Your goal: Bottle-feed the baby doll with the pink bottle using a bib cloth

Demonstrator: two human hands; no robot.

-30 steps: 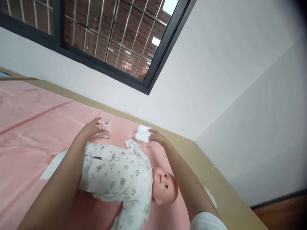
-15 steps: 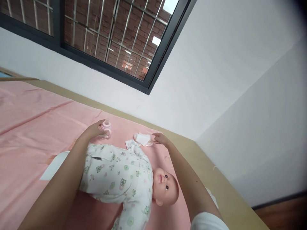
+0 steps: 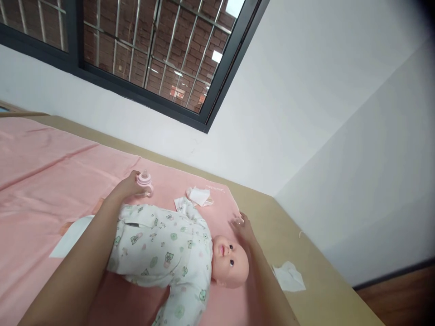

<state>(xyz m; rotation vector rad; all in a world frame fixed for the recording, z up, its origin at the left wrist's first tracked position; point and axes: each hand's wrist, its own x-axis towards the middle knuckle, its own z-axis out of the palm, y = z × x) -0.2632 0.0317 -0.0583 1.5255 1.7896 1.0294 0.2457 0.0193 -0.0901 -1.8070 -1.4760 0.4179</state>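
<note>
Nearest you, the baby doll (image 3: 159,244) lies on the pink sheet (image 3: 68,190). Your right hand (image 3: 246,230) has swung from beside the white tissue (image 3: 200,196) to a small clear object (image 3: 239,220) past the doll's head; can't tell if you've really gripped it. Tissue's near the doll's cuff. Farther out, your left hand (image 3: 129,186) is still wrapped round the pink-collared baby bottle (image 3: 145,183), upright, contents unclear.

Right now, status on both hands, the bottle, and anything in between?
Left hand around baby bottle, upright. Right hand at small clear item, grip unclear. Between hands: white tissue; baby doll lies nearer.
</note>
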